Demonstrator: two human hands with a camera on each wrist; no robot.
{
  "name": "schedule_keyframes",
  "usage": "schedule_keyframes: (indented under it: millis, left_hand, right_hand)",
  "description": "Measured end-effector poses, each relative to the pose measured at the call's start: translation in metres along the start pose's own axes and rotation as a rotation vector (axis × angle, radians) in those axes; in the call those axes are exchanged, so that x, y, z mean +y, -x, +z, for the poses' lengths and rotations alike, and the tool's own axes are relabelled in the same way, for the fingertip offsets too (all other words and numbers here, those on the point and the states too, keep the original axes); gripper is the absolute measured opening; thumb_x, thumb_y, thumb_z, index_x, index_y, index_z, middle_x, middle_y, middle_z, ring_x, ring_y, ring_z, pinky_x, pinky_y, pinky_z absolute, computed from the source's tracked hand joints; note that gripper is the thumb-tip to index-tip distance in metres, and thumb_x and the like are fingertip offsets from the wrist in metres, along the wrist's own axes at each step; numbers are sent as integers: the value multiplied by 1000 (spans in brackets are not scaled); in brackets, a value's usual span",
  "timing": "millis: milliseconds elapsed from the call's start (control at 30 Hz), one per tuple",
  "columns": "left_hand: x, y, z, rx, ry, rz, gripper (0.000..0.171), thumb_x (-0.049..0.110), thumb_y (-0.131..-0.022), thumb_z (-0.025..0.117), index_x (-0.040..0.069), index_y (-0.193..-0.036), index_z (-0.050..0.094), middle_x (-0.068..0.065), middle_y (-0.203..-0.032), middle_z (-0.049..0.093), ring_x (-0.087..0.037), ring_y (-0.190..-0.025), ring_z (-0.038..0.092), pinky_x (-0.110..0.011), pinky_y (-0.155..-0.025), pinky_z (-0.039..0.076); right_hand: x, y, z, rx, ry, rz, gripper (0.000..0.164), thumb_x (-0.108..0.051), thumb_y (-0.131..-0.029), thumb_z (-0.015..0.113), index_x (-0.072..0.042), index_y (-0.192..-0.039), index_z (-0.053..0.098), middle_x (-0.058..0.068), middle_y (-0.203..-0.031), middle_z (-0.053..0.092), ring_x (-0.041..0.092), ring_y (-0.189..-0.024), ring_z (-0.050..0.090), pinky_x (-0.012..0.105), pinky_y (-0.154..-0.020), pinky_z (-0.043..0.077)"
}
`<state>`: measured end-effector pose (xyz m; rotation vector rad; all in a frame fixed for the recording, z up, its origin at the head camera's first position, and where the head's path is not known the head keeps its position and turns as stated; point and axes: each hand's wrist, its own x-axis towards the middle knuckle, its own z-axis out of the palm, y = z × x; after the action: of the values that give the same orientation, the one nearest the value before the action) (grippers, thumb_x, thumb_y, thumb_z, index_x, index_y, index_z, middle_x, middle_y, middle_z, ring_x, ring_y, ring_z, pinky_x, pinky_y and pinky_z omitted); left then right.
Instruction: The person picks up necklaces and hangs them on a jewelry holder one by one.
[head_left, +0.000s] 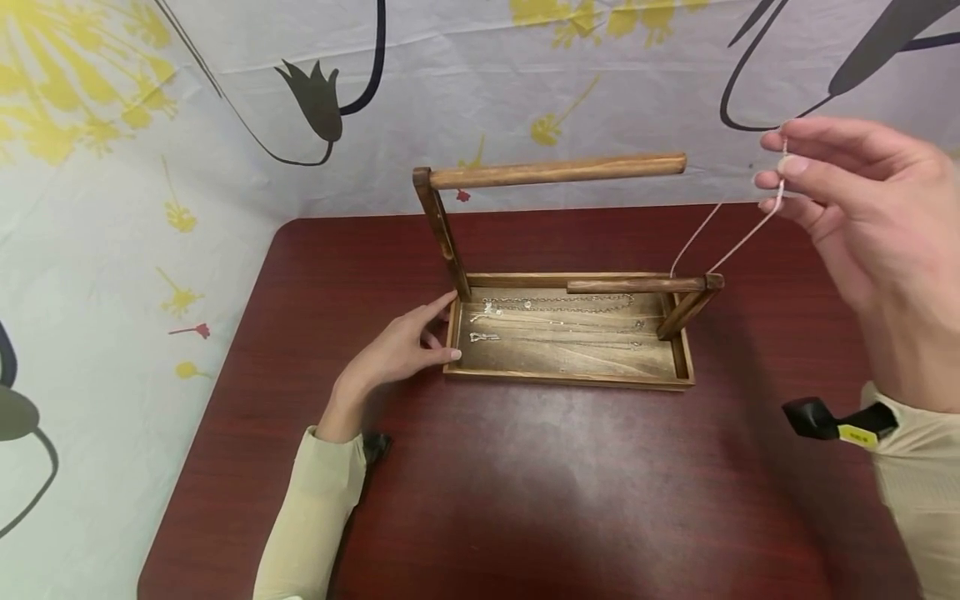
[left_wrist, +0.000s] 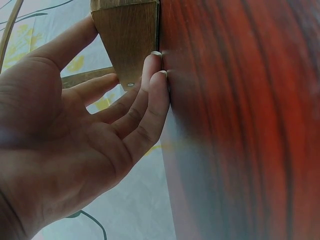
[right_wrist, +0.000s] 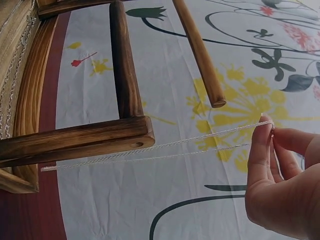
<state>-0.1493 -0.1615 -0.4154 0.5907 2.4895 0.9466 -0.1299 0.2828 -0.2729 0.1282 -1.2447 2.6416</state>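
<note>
A brown wooden jewelry stand (head_left: 570, 380) has a shallow tray base, a tall bar (head_left: 555, 172) on its left post and a lower bar (head_left: 630, 286) on its right post. My left hand (head_left: 393, 350) holds the tray's left end, thumb at the near corner and index finger at the far one. Up at the right, my right hand (head_left: 885, 200) pinches a thin silvery chain necklace (right_wrist: 200, 136) between thumb and fingers. From there the chain slants down in two strands toward the right post, overlapping it in the head view. Several fine necklaces (head_left: 483, 337) lie stretched along the tray floor.
The stand sits on a dark red wooden table (head_left: 570, 500). A pale cloth (head_left: 247, 100) with flower prints hangs behind and to the left. A black wrist strap with a yellow label (head_left: 857, 435) is on the right sleeve.
</note>
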Motion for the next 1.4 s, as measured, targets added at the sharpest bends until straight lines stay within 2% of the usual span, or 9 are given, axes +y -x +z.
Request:
schedule_keyframes:
  millis: [567,800,1400]
  left_hand:
    - [-1,5,-1,5,18,-13,88,25,-88,78,22,-159,26,-5,-129,54,-12,-85,67,-33,-77,54]
    - [0,2,1,-4,29,7,88,26,-88,78,24,-159,26,-4,-130,55,-12,-85,67,-32,-77,54]
    - [-1,-2,1,-1,36,29,88,23,-88,79,21,-159,27,-6,-128,57,-11,-83,66,-31,-77,54]
  right_hand:
    - [6,-13,28,-70,-6,75,39,31,-87,47,21,-124,56,32,-115,64,40,-79,71,37,-68,59]
    - [6,-11,34,-107,6,91,44,34,-84,46,20,-125,56,32,-119,63,41,-80,71,37,-68,59]
    - [23,-14,62,-206,88,114,38,28,-85,56,19,-122,59,29,-117,64,34,-81,69,33,-68,58]
